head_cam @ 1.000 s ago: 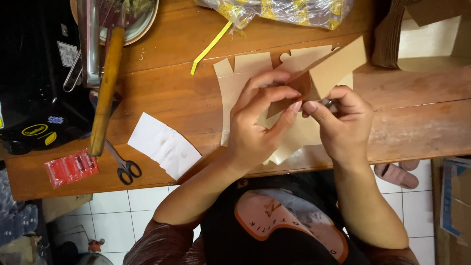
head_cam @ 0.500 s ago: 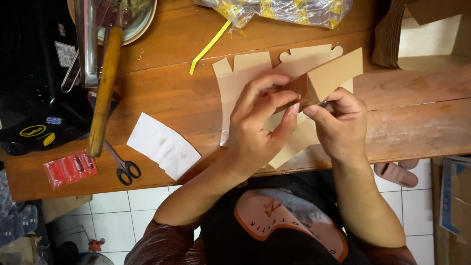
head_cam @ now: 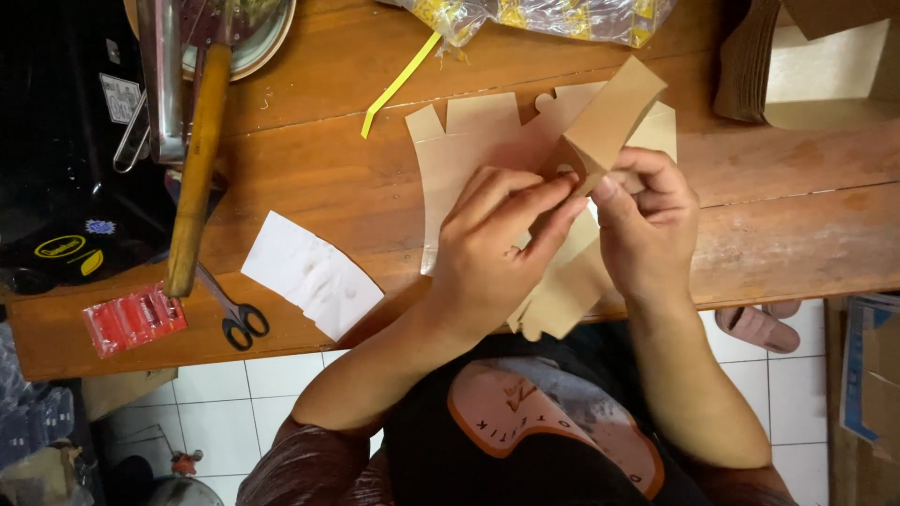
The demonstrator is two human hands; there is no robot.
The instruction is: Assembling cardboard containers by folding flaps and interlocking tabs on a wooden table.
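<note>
Over wooden table (head_cam: 356, 178) above tiled floor (head_cam: 253, 394), both hands apparently pinch cardboard (head_cam: 609, 117).

Red packet (head_cam: 133, 319), flat and rectangular, near the table's left front edge. Clear bag with yellow print (head_cam: 544, 17) at the far edge. White label (head_cam: 118, 97) and yellow oval label (head_cam: 60, 246) on the black object at left. Blue-and-brown carton (head_cam: 870, 375) on the floor, right.

A worn, warm-brown wooden plank table (head_cam: 806, 234) fills the upper view, evenly lit. Below it lies a white square-tiled floor (head_cam: 272, 403) with dark grout, where a pink slipper (head_cam: 757, 327), possibly rubber, rests.
</note>
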